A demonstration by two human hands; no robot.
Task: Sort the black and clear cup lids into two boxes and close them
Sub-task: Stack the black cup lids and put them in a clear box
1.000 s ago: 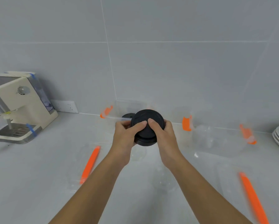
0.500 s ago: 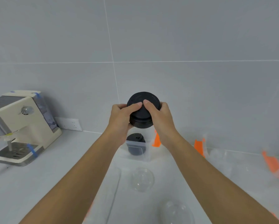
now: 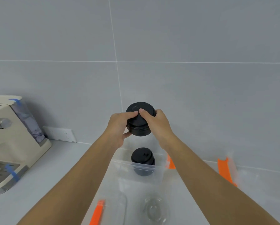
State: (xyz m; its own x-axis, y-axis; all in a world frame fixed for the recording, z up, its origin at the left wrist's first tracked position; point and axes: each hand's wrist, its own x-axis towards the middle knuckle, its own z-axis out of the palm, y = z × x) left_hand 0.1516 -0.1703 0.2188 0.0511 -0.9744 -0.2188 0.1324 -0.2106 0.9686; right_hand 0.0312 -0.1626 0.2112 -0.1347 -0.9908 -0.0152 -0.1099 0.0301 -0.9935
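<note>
Lifted and carried forward since a second ago: stack of black lids (image 3: 139, 129), now held in the air above the clear box (image 3: 123, 171), where another black stack (image 3: 142, 157) already sits. Gripped from both sides by left hand (image 3: 118, 127) and right hand (image 3: 157, 124), thumbs on top. Probably light, stiff and smooth, apt to slide apart; best squeezed at the rims. Clear dome lid (image 3: 154, 208) waiting on worktop (image 3: 63, 168).

Two hands are up, the left hand (image 3: 119, 127) and the right hand (image 3: 156, 124), both gripping one thing. Two stacks of black lids: the held stack (image 3: 140, 127) and the boxed stack (image 3: 142, 157) (lids per stack I can't make out). One clear box (image 3: 123, 171) shows plainly, one clear dome lid (image 3: 154, 208), three orange clips (image 3: 170, 164), one coffee machine (image 3: 14, 143), one wall socket (image 3: 59, 133).
</note>
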